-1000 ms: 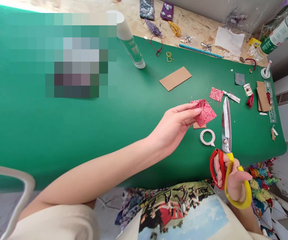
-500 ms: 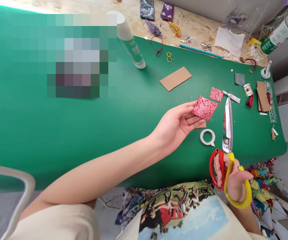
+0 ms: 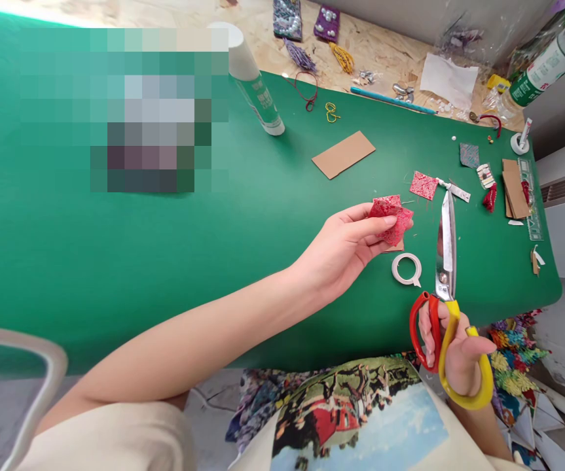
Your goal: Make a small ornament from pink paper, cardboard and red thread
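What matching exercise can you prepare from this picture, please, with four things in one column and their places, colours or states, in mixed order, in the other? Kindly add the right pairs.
Things:
1. Scissors
2. Red patterned cloth
3. White tape roll
4. Capped can

Descriptions:
A. Ring-shaped, lying flat on the green table
B. Held in the right hand
C. Coloured green and white
D. Held in the left hand

Right pairs: 1-B, 2-D, 3-A, 4-C
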